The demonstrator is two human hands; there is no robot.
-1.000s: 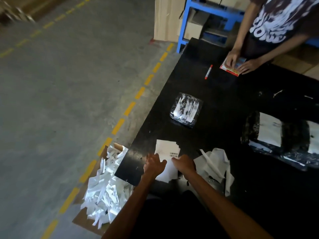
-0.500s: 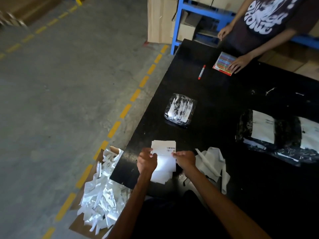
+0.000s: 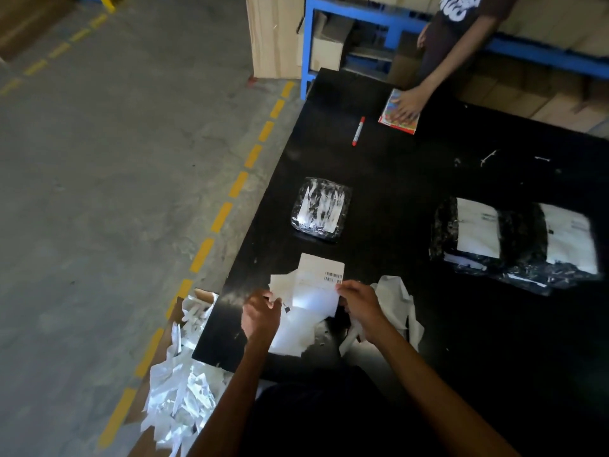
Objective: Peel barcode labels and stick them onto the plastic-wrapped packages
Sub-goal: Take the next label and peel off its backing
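Note:
A stack of white barcode label sheets [image 3: 318,278] lies at the near edge of the black table [image 3: 412,179]. My left hand [image 3: 262,313] pinches the left edge of a sheet, which looks partly peeled apart. My right hand [image 3: 357,303] grips the right edge just below the printed barcode. A small plastic-wrapped package [image 3: 319,209] sits beyond the sheets. A larger plastic-wrapped package [image 3: 514,242] with two white labels on it lies to the right.
Crumpled white backing paper [image 3: 395,301] lies right of my hands. A cardboard box of paper scraps [image 3: 179,394] stands on the floor to the left. A red marker [image 3: 358,130] lies farther back. Another person's hand [image 3: 408,105] rests on a colourful booklet [image 3: 393,108].
My hands have drawn slightly apart with the label sheet between them, and a second layer shows at the left. The other person has slid the booklet and taken one hand off it.

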